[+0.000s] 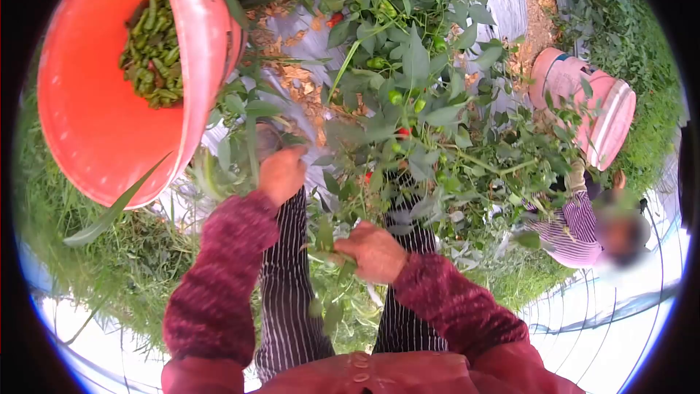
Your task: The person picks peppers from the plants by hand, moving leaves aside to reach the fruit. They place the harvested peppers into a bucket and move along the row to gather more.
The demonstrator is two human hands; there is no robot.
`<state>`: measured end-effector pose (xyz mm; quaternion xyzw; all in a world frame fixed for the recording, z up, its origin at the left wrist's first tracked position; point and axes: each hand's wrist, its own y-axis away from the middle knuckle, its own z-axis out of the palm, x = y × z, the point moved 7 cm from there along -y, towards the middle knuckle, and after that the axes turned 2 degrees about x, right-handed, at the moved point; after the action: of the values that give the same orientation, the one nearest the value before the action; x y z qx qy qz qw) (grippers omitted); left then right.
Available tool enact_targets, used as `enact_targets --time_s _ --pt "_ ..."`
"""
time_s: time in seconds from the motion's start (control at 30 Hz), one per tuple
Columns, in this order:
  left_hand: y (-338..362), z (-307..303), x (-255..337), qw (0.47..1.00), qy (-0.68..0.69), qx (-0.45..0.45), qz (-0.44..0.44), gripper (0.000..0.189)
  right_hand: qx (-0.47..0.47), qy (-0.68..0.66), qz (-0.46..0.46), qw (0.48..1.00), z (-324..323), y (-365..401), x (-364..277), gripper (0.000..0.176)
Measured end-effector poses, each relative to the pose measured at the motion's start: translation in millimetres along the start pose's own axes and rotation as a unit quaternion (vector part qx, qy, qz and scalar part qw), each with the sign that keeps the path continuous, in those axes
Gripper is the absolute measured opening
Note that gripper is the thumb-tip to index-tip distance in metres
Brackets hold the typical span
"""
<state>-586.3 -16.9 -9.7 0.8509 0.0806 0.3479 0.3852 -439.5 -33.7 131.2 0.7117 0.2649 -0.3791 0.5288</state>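
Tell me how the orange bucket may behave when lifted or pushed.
The orange bucket looks like stiff plastic, so it should keep its shape. The green peppers fill only part of it, so it is probably light. Being loose, they may slide if it tips.

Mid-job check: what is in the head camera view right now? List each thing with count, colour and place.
bucket: one, orange-red, upper left, tipped toward the camera
picked peppers: a heap, green, inside the bucket
pepper plant: one bushy mass, green leaves, green and a few red fruits, centre
second bucket: one, pink, right
ground sheet: grey, under the plants, top
grass: green, lower left
other person: one, striped top, right
trousers: striped black and white, bottom centre
left hand: dark red sleeve, among the leaves
right hand: dark red sleeve, closed on a pepper plant stem
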Motion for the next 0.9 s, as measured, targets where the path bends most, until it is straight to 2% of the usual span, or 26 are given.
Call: enact_targets --time_s 0.03,0.1,0.17,0.23,0.33,0.43,0.5,0.53,0.63,0.67,0.7,0.77,0.8,0.83,0.87,0.9 --pt "-18.6 18.1 2.1 0.999 -0.011 0.029 -0.018 0.024 0.045 -0.034 -0.011 0.998 -11.8 1.6 -2.4 0.014" --pt "-51.8 68.8 -0.9 0.997 0.026 -0.045 -0.054 0.03 0.051 -0.065 -0.015 0.996 -18.8 12.0 2.9 0.014" --pt "-72.0 140.5 -17.0 0.996 0.017 -0.055 -0.068 0.029 0.061 -0.087 -0.025 0.994 -30.3 15.9 11.6 0.014" --pt "-84.2 177.2 -21.1 0.993 0.004 -0.08 -0.081 0.027 0.046 -0.142 -0.017 0.989 -35.3 20.9 17.8 0.017" --pt "-94.0 194.8 -25.6 0.99 0.003 -0.116 -0.079 0.025 0.032 -0.173 -0.024 0.984 -34.0 20.7 18.6 0.018" --pt "-88.6 190.5 -23.0 0.989 0.001 -0.131 -0.068 0.024 0.019 -0.184 -0.031 0.982 -34.0 22.9 19.4 0.022" --pt "-76.7 176.1 -22.4 0.99 -0.009 -0.128 -0.059 0.024 0.064 -0.166 -0.04 0.983 -44.6 22.9 17.0 0.025" --pt "-71.7 165.2 -20.9 0.992 -0.021 -0.115 -0.051 0.024 0.007 -0.147 -0.016 0.989 -41.1 24.5 17.5 0.032" --pt "-61.0 131.4 -10.2 0.996 -0.069 -0.056 -0.017 0.025 0.049 -0.059 -0.048 0.996 -68.9 23.5 -1.2 0.042" --pt "-58.1 119.4 -4.2 0.995 -0.087 -0.04 -0.013 0.025 0.011 -0.021 -0.035 0.999 -73.3 27.5 -4.9 0.053" --pt "-59.0 107.1 2.0 0.994 -0.105 -0.02 -0.005 0.026 0.023 -0.012 -0.032 0.999 -89.1 30.9 -11.8 0.053" --pt "-54.1 74.2 13.8 0.987 -0.117 -0.077 -0.081 0.02 0.061 -0.023 -0.007 0.998 -126.4 36.2 -16.5 0.057" --pt "-50.7 57.4 18.0 0.987 -0.12 -0.076 -0.073 0.02 0.086 -0.094 -0.005 0.992 -147.7 42.0 -7.9 0.056" --pt "-50.6 29.8 24.1 0.999 -0.021 0.001 -0.049 0.018 0.151 -0.204 0.025 0.967 -170.1 50.1 9.2 0.048" --pt "-51.7 10.6 34.0 0.998 0.028 0.039 -0.036 0.017 0.213 -0.311 0.052 0.925 -185.9 56.2 29.9 0.041" --pt "-52.4 -8.9 44.2 0.994 0.076 0.075 -0.019 0.016 0.302 -0.611 0.031 0.731 -187.6 57.4 66.6 0.031"
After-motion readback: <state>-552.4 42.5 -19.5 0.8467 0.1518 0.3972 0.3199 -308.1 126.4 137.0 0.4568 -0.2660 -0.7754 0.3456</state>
